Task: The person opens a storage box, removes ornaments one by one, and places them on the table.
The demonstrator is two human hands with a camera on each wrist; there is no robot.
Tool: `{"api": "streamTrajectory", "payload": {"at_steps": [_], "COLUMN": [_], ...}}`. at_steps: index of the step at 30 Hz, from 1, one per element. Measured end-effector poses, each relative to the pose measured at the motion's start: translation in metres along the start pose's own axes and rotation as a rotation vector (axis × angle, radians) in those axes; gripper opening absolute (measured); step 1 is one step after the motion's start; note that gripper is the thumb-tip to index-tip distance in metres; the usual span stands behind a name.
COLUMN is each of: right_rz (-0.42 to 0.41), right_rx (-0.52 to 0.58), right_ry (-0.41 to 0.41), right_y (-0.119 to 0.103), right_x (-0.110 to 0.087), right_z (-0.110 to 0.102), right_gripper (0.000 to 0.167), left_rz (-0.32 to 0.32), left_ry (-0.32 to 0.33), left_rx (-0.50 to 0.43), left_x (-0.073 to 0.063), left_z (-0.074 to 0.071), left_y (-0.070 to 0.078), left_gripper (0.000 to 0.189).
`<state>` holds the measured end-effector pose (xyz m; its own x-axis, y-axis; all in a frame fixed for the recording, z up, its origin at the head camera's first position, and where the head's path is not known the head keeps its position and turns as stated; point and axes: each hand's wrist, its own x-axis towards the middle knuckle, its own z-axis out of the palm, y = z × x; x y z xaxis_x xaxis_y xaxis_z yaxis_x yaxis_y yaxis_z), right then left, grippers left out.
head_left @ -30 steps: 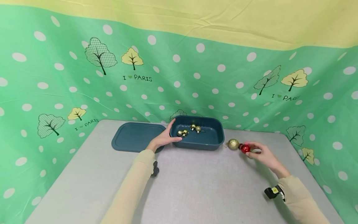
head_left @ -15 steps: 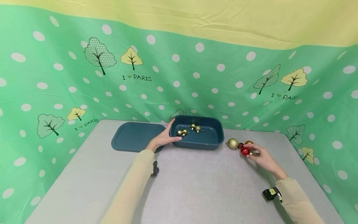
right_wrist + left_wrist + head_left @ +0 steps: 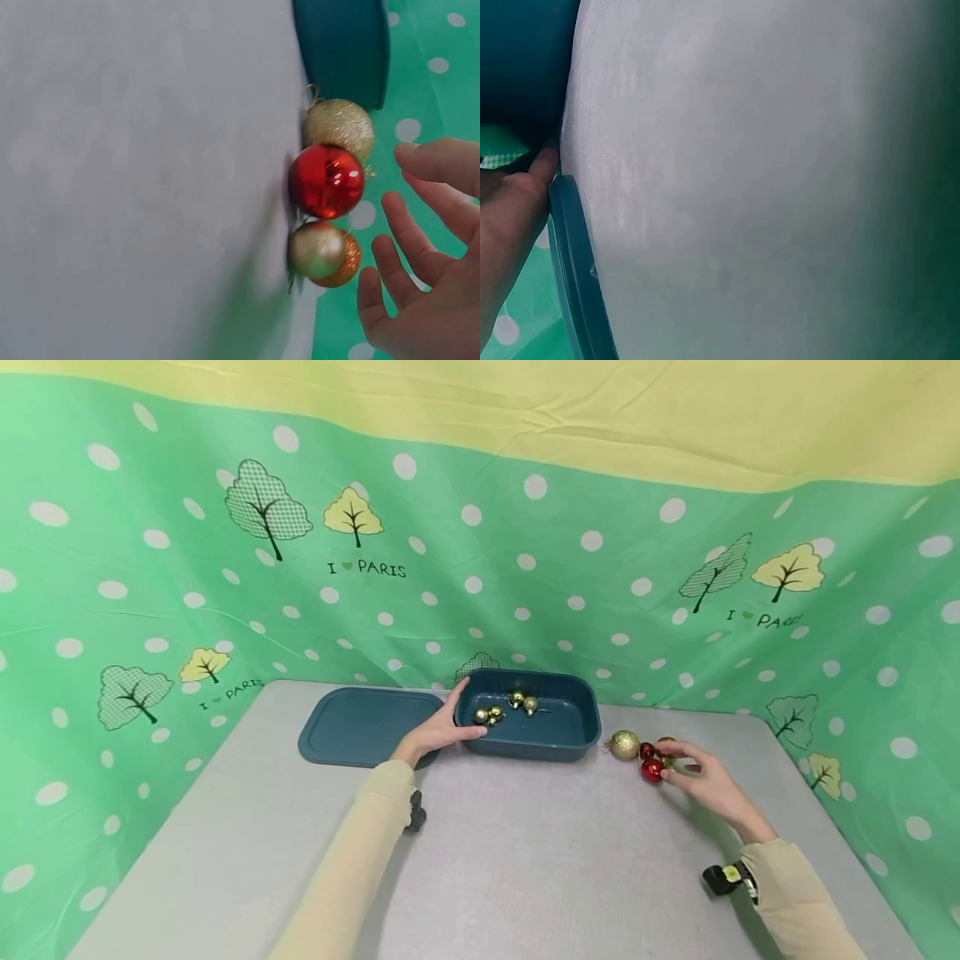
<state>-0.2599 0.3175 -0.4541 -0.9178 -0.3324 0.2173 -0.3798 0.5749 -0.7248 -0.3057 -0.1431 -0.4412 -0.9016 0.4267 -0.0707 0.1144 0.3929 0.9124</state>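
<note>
My left hand (image 3: 441,728) rests against the left end of a dark blue plastic box (image 3: 536,747), index finger and thumb spread straight along its corner. Several small gold ornaments (image 3: 517,699) lie inside. Right of the box, my right hand (image 3: 703,777) hovers by a shiny red Christmas ball (image 3: 652,771). In the right wrist view its fingers (image 3: 409,238) are parted and apart from the red ball. Beside that ball lie a glittery gold ball (image 3: 625,745), a smaller dark red ball (image 3: 647,750), a pale gold ball (image 3: 316,250) and an orange glitter ball (image 3: 346,264).
A blue lid (image 3: 367,727) lies flat left of the box, partly behind my left hand. All stands toward the back of a grey table (image 3: 555,852). A green polka-dot cloth (image 3: 480,552) hangs right behind the table's far edge.
The red ball has moved slightly left and toward me, and my right fingers have come off it. More of the ornaments behind it show. My left hand and the box stay still.
</note>
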Motion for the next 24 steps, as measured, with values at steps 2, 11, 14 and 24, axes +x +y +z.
{"api": "streamTrajectory", "payload": {"at_steps": [2, 11, 14, 24], "right_rz": [-0.014, -0.079, -0.062, -0.07], "right_rx": [0.018, 0.107, 0.144, 0.287], "right_ry": [0.007, 0.038, 0.042, 0.04], "right_y": [-0.002, -0.015, -0.019, -0.036], "right_x": [0.001, 0.006, 0.008, 0.02], "right_z": [0.001, 0.01, 0.014, 0.028], "right_gripper": [0.043, 0.037, 0.038, 0.037], "left_rz": [0.006, 0.0, -0.002, -0.001], "left_ry": [0.004, -0.002, -0.003, 0.006], "left_rx": [-0.001, -0.005, -0.007, 0.011], "left_x": [-0.001, -0.001, -0.002, -0.003], "left_z": [0.0, 0.001, 0.001, 0.001], "left_y": [0.001, 0.001, 0.003, 0.004], "left_gripper": [0.099, 0.1, 0.1, 0.099]}}
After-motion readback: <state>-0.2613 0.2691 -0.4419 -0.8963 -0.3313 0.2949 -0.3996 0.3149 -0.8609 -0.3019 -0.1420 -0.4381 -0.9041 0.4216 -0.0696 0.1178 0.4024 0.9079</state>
